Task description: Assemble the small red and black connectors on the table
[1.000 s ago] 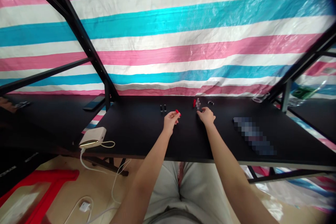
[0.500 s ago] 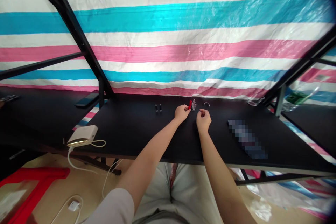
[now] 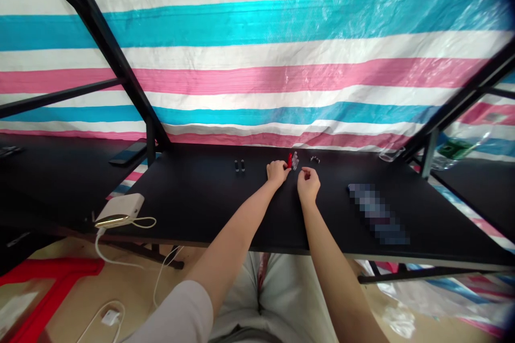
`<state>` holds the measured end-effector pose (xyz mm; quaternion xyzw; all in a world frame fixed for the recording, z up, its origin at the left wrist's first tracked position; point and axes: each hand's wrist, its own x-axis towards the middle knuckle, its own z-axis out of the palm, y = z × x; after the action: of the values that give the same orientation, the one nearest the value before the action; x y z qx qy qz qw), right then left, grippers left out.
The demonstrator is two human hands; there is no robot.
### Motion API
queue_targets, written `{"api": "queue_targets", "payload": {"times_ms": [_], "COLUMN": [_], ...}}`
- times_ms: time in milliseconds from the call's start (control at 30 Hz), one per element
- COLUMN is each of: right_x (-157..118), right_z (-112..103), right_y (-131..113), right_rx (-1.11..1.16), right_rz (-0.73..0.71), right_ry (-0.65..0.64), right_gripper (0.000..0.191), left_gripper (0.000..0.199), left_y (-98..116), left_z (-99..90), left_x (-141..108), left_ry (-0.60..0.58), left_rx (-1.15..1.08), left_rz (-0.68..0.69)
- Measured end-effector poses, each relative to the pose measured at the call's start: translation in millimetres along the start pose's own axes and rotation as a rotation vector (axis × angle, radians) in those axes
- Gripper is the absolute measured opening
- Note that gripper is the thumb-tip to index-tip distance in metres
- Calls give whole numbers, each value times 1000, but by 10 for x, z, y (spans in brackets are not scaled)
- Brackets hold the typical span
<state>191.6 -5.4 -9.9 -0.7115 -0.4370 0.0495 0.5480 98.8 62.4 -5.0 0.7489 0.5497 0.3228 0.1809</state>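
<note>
On the black table [image 3: 193, 198], two black pieces [image 3: 239, 165] stand left. The left hand [image 3: 277, 172] pinches at a red piece [image 3: 289, 159] beside clear pieces [image 3: 295, 159]. The right hand [image 3: 308, 185], fingers curled together, holds something too small to tell.

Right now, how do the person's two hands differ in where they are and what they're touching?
The left hand reaches farther back on the black table, its fingertips at a small red piece; the right hand sits nearer the person, apart from that piece. The left hand's fingers stretch toward the red piece, while the right hand's curl in, pinched; whether they hold something is too small to tell. Both hover low over the table.
</note>
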Motion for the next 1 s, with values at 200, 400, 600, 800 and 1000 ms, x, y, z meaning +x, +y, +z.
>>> {"api": "queue_targets", "payload": {"times_ms": [200,400,600,800,1000], "right_x": [-7,-18,-37,-61,-88], "right_z": [-10,-27,-18,-5,20], "right_y": [-2,-25,-45,-70,-67], "right_rx": [-1,19,67,120,131], "right_rz": [11,9,-1,-13,-39], "right_ry": [-12,-20,-13,-10,-47], "right_gripper": [25,25,25,25,24], "left_gripper": [15,22,52,73,75], "left_y": [55,-39,-147,-348,-439], "left_z": [2,-173,-751,-1317,-1377], "left_x": [16,-118,-376,-492,-533], "left_ry": [6,7,-11,-153,-164], "left_rx": [13,-94,52,546,539], "left_rz": [-87,32,-3,-271,-290]}}
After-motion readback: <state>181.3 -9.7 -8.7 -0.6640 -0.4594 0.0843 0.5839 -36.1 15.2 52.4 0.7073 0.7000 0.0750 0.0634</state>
